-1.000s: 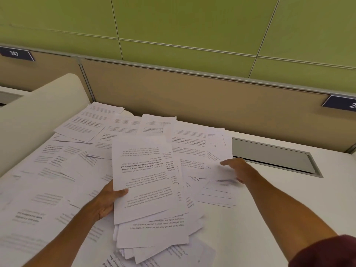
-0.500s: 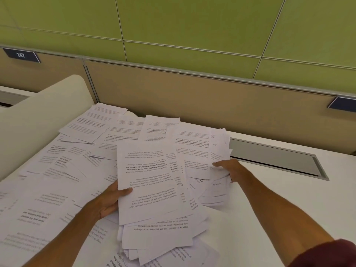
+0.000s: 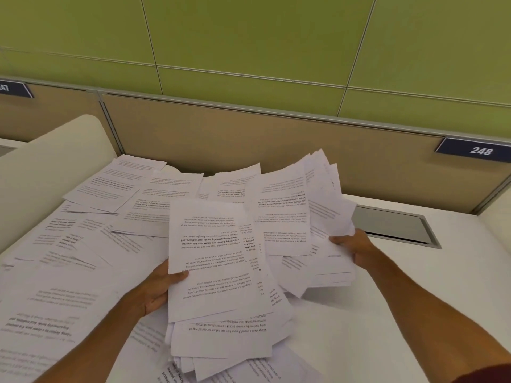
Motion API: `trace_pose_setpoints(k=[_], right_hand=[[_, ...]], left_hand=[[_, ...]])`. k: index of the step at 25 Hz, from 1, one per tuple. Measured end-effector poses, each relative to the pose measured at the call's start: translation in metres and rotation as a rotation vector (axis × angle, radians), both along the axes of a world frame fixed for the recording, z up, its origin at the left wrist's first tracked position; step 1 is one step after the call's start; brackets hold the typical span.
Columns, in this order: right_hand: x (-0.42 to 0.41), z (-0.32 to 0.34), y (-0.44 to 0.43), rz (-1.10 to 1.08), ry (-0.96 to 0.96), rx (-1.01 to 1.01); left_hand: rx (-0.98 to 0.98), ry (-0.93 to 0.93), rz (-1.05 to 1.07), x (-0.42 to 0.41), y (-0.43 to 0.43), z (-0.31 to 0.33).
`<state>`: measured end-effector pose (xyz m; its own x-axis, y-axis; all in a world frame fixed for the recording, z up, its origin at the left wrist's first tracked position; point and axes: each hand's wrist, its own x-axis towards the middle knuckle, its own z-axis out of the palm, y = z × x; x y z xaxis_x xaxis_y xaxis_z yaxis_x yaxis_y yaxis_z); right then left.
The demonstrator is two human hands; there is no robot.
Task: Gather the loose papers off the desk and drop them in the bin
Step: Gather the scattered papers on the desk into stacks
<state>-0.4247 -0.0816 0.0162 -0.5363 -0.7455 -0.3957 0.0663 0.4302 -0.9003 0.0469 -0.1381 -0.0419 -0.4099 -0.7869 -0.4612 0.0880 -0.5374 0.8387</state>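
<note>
1. Presently the gathering step is in hand. The left hand (image 3: 157, 291) grips a stack (image 3: 215, 258) of printed sheets at its left edge, thumb on top. The lower sheets of that stack appear to rest on the worktop (image 3: 414, 299).
2. The right hand (image 3: 351, 244) pinches a fanned sheaf (image 3: 318, 205) near its lower right edge. The sheaf is raised and tilted up, and it overlaps the right side of the stack.
3. Loose papers (image 3: 91, 239) cover the left and rear of the worktop, lying flat and overlapping. The bin is not in view.
4. Judgement: the task is well short of done, since much paper remains ungathered. The next move calls for laying the sheaf onto the stack, squaring the edges, then sweeping in the spread on the left. The fanned sheets look liable to slip if carried as they are.
5. Against half a second ago, the sheaf has risen — it lay low by the worktop then, and its top edges now stand against the partition (image 3: 249, 145). It also hides the near end of the cable hatch (image 3: 395, 226).
6. The left hand's grip is unchanged. The number plate (image 3: 479, 150) now reads in full — the view has shifted.
</note>
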Motion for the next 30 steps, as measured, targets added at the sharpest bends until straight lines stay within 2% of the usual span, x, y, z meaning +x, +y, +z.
trace_pose_setpoints(k=[6,11,16,20,24,27,30], right_hand=[[-0.117,0.048,0.085,-0.023,0.020,-0.045],[-0.156,0.078,0.140,0.040,-0.050,-0.101],[-0.122,0.073,0.143,0.144,-0.139,-0.083],[-0.065,0.032,0.128,0.265,-0.108,0.065],[-0.027,0.009,0.115,0.354,0.122,0.330],[-0.019,0.006,0.108,0.316,0.236,0.342],[-0.010,0.004,0.100,0.400,0.276,0.367]], left_hand=[[-0.010,0.003,-0.044,-0.042,-0.001,0.005],[0.010,0.018,-0.114,-0.076,0.003,0.008],[0.028,0.028,-0.159,-0.120,0.013,0.011],[0.041,0.012,-0.128,-0.146,0.025,0.013],[0.074,0.007,-0.059,-0.153,0.029,0.016],[0.004,-0.100,-0.065,-0.160,0.034,0.018],[-0.114,-0.271,-0.101,-0.162,0.038,0.017]])
